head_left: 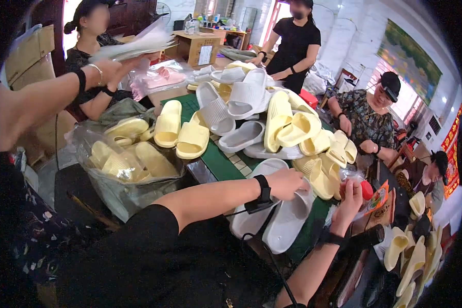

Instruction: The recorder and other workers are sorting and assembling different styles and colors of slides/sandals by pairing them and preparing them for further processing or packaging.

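Two light grey slippers lie side by side on the table in front of me, soles down. My left hand [286, 184] is on the strap end of the nearer grey slipper [285, 228], its fingers curled together at that edge. The other grey slipper [246, 223] is partly hidden under my left wrist. My right hand [351, 196] is raised to the right of the pair, fingers bent together; what they hold, if anything, is too small to make out. Just beyond it are a red round lid [366, 190] and an orange packet [379, 197].
A heap of yellow slippers [297, 128] and grey slippers [244, 97] covers the green mat [210, 172]. A plastic-lined sack [115, 190] of yellow slippers stands at left. Co-workers stand around the table; one arm holding plastic bags [136, 46] reaches across at left. More yellow slippers [413, 267] lie at right.
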A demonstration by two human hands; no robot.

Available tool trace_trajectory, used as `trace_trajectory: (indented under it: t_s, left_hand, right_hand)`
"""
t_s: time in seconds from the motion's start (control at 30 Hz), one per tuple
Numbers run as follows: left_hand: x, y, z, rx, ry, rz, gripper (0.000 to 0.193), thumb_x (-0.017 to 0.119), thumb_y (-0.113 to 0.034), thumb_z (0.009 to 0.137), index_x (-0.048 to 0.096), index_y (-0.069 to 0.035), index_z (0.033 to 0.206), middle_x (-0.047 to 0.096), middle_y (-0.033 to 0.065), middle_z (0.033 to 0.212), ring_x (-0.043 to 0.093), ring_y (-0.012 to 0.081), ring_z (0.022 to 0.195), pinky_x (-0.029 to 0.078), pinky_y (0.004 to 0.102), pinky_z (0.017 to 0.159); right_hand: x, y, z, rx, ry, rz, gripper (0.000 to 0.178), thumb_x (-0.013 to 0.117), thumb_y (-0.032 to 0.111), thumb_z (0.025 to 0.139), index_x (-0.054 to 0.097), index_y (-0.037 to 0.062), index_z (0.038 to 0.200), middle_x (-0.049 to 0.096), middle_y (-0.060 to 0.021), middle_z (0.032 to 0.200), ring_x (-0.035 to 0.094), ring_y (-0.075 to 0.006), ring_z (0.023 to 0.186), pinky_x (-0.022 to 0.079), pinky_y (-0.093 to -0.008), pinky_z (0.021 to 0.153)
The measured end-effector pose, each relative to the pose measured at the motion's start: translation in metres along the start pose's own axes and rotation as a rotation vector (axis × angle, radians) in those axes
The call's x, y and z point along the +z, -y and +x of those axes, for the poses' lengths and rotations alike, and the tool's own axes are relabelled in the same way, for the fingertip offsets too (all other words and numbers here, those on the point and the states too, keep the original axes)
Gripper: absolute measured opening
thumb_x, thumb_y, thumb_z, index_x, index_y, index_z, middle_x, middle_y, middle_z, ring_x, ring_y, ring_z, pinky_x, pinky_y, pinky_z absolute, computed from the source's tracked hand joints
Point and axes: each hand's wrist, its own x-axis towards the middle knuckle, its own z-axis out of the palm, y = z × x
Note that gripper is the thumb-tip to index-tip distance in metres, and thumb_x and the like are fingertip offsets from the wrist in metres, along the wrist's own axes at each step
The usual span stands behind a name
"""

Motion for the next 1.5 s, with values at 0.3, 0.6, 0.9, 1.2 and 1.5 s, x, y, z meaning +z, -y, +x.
trace_trajectory:
  t_s: [0.3,0.6,0.9,1.2,1.5]
  left_hand:
    - [-0.128,0.029,0.043,0.116,-0.48,0.268,0.049,0.066,-0.009,0.067,0.071,-0.019,0.114,0.061,0.0128,0.105,0.059,0.0331,0.101,0.049,0.0451,0.087]
    - [-0.235,0.19,0.072,-0.596,-0.671,0.525,0.056,0.068,-0.048,0.078,0.064,-0.023,0.127,0.051,0.027,0.13,0.047,0.0486,0.121,0.042,0.0574,0.1]
    - [-0.186,0.208,0.047,-0.445,-0.704,0.677,0.039,0.071,-0.042,0.083,0.071,-0.023,0.117,0.056,0.0224,0.121,0.044,0.0441,0.124,0.042,0.0557,0.097]
    - [-0.181,0.133,-0.073,-0.28,-0.565,0.561,0.057,0.077,-0.033,0.078,0.061,-0.018,0.131,0.05,0.0211,0.129,0.039,0.0461,0.13,0.033,0.056,0.107]
    - [-0.121,0.153,-0.27,-1.169,-0.409,0.444,0.079,0.06,-0.06,0.088,0.049,-0.004,0.142,0.055,0.0288,0.126,0.049,0.0432,0.119,0.03,0.0543,0.108]
  right_hand:
    - [-0.02,-0.023,0.005,0.053,-0.058,-0.018,0.012,0.06,0.01,0.099,0.06,0.0027,0.09,0.059,0.0005,0.085,0.053,-0.0079,0.078,0.042,-0.0221,0.071]
    - [-0.005,-0.056,-0.008,0.154,0.058,-0.313,0.01,0.059,0.009,0.098,0.062,-0.0004,0.101,0.065,-0.0056,0.084,0.06,-0.0123,0.077,0.047,-0.0259,0.072]
    - [0.016,-0.043,-0.012,0.089,0.161,-0.71,0.017,0.066,0.011,0.092,0.063,0.0009,0.106,0.067,-0.0117,0.081,0.064,-0.0182,0.074,0.05,-0.0314,0.069]
    - [0.025,-0.043,-0.033,-0.089,0.326,-0.833,0.022,0.072,0.011,0.086,0.066,-0.0002,0.104,0.067,-0.0158,0.083,0.065,-0.0303,0.077,0.051,-0.0383,0.071]
    - [0.036,-0.048,-0.029,-0.015,0.404,-0.784,0.021,0.069,0.01,0.087,0.064,-0.0003,0.105,0.067,-0.0179,0.09,0.064,-0.0344,0.082,0.05,-0.0408,0.076]
